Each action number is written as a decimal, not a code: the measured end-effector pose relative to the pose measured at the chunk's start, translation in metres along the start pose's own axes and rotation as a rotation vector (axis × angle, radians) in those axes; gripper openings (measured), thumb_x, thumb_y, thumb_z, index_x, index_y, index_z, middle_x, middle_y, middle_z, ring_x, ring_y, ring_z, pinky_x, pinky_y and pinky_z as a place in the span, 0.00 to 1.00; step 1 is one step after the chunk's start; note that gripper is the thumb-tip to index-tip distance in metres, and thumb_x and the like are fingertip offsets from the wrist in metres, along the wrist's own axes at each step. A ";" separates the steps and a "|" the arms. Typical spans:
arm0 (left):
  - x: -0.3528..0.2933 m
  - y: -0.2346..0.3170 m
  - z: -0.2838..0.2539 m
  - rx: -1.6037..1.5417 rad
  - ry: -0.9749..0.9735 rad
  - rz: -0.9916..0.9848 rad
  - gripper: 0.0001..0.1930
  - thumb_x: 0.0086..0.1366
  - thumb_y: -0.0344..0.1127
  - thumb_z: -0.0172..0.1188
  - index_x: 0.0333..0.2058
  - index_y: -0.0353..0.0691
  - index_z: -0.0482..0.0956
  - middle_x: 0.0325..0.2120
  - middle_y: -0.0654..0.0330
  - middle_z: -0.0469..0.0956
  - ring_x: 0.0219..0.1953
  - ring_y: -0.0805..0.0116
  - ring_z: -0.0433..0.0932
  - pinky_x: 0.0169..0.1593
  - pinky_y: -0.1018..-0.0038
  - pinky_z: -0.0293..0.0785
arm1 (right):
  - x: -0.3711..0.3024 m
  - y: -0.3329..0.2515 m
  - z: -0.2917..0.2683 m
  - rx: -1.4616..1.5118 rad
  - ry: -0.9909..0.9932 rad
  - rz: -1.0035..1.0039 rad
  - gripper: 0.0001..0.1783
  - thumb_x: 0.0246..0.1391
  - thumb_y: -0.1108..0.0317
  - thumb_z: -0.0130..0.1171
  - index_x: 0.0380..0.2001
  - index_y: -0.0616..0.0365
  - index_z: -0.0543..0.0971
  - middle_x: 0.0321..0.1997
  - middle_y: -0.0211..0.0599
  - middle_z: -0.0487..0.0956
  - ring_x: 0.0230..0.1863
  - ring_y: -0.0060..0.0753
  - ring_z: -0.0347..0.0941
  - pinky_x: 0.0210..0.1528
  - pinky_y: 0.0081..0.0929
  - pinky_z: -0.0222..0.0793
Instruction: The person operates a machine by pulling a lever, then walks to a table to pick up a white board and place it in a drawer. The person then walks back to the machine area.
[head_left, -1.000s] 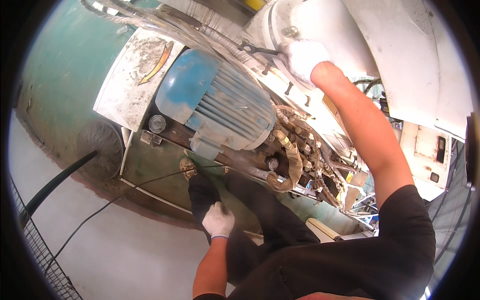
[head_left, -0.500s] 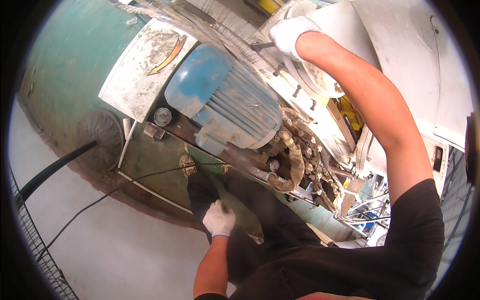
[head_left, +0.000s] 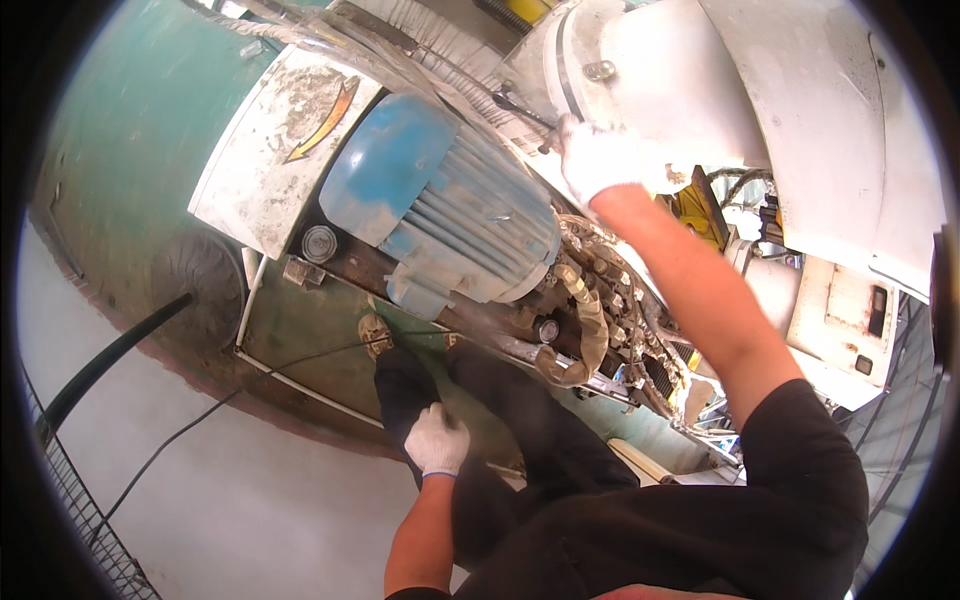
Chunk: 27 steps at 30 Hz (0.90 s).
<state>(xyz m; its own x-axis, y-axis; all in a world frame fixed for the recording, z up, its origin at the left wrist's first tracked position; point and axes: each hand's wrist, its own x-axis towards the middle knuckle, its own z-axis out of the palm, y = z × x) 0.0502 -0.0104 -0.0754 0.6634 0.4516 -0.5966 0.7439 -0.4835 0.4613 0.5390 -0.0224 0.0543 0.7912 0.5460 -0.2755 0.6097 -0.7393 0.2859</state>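
My right hand (head_left: pixel 600 158), in a white knit glove, reaches out over the machine at the upper right. Its fingers are closed on a thin dark rod (head_left: pixel 522 110) that sticks out to the left; the gripped end is hidden and overexposed. Close by stands a rounded white machine housing (head_left: pixel 680 75). My left hand (head_left: pixel 437 442), gloved too, is closed in front of my dark trouser leg. A small dark spot shows at its fingers, but what it holds, if anything, I cannot make out. Between the hands lies a dusty blue finned motor (head_left: pixel 470 215).
Left of the motor is a dirty white cover (head_left: pixel 285 145) with an orange arrow. Cables and hoses (head_left: pixel 595 335) crowd the motor's right end. A thick black cable (head_left: pixel 115 350) and a thin one cross the floor at left, beside a white pipe (head_left: pixel 255 300) and wire mesh (head_left: pixel 95 530).
My right hand has come down and nearer along the white housing, uncovering a bolt-like fitting there, with the dark rod showing longer. My left hand has stayed in place.
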 end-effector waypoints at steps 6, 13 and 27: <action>0.010 0.007 -0.011 0.055 -0.070 -0.006 0.06 0.61 0.38 0.67 0.34 0.46 0.85 0.34 0.53 0.86 0.37 0.47 0.87 0.42 0.51 0.82 | -0.026 -0.048 0.111 0.318 0.189 0.318 0.17 0.77 0.55 0.48 0.52 0.54 0.78 0.43 0.51 0.88 0.44 0.58 0.87 0.52 0.51 0.81; -0.002 -0.003 -0.001 0.040 -0.026 0.043 0.06 0.60 0.38 0.68 0.34 0.45 0.85 0.33 0.54 0.86 0.35 0.46 0.87 0.40 0.52 0.82 | -0.026 -0.001 0.041 0.318 -0.054 0.211 0.21 0.77 0.51 0.48 0.48 0.55 0.83 0.44 0.55 0.88 0.46 0.61 0.86 0.54 0.53 0.79; -0.002 0.002 0.002 -0.001 -0.039 0.002 0.07 0.59 0.38 0.69 0.34 0.46 0.84 0.34 0.53 0.86 0.37 0.47 0.87 0.41 0.51 0.82 | 0.053 0.009 -0.085 -0.292 -0.224 -0.181 0.17 0.69 0.58 0.56 0.46 0.55 0.89 0.46 0.52 0.89 0.49 0.58 0.86 0.53 0.50 0.82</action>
<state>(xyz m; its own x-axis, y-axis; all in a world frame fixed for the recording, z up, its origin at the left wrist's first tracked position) 0.0503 -0.0142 -0.0748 0.6613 0.4209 -0.6210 0.7428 -0.4833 0.4634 0.5901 0.0335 0.1200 0.6600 0.5337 -0.5287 0.7512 -0.4788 0.4544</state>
